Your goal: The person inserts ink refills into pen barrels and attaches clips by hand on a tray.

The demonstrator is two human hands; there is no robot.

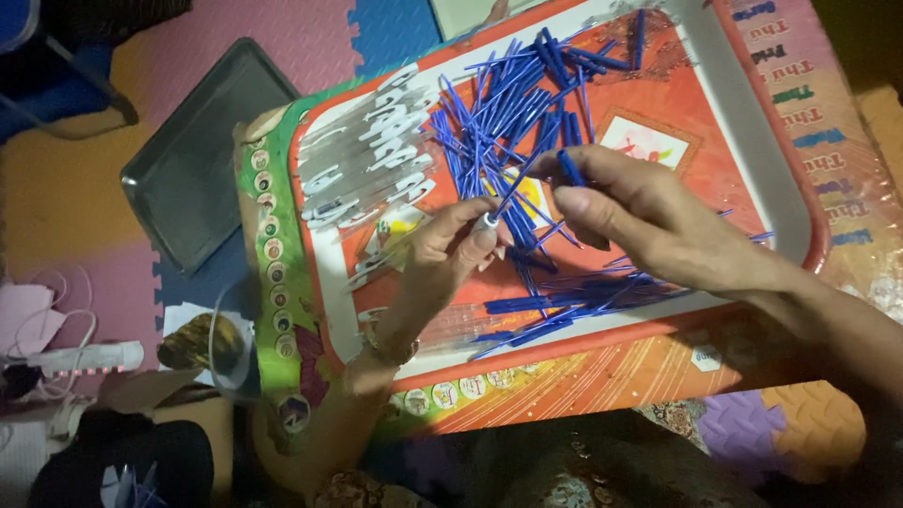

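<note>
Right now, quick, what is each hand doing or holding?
Left hand: fingers closed on the white tip of a thin blue refill.
Right hand: fingers closed on a short blue piece.

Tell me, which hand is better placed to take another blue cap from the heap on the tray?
The right hand, probably. It hovers directly over the heap of blue pieces on the red tray and pinches only a small blue cap. The left hand grips a clear tube, nearer the clear tubes.

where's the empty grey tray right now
In the head view the grey tray lies at upper left on the foam floor mats, just left of the orange tray holding the blue pen parts, apart from both hands.
</note>
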